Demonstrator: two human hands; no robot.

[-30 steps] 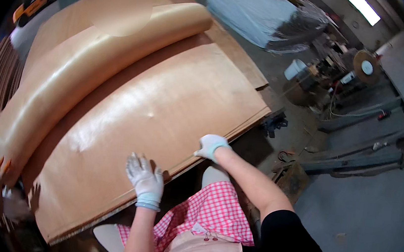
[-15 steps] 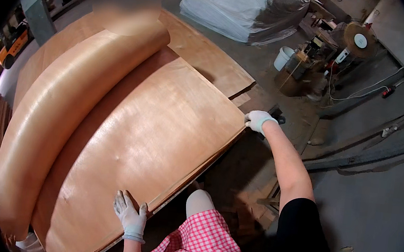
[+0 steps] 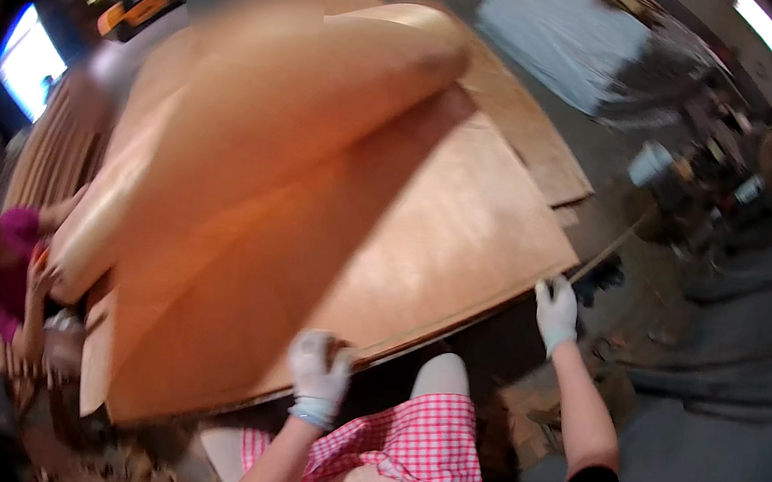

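Your left hand (image 3: 320,378), thumb parted from the fingers, lies at the near edge of the flat wood sheet (image 3: 462,240), lower centre of the frame; your right hand (image 3: 556,315) meets its corner, right of centre. Blur hides whether either grips. Set well apart, the 2 probably steady that edge. The curled sheet (image 3: 268,104) arches through upper left, its end apparently supported by a co-worker's hand (image 3: 41,280).

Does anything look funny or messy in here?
Yes, the big thin wooden sheet looks odd: it curls up and slants across the stack, whose bare part near the right edge lies flat. There also seem to be brown scraps on the floor at the lower left, but that part is blurry.
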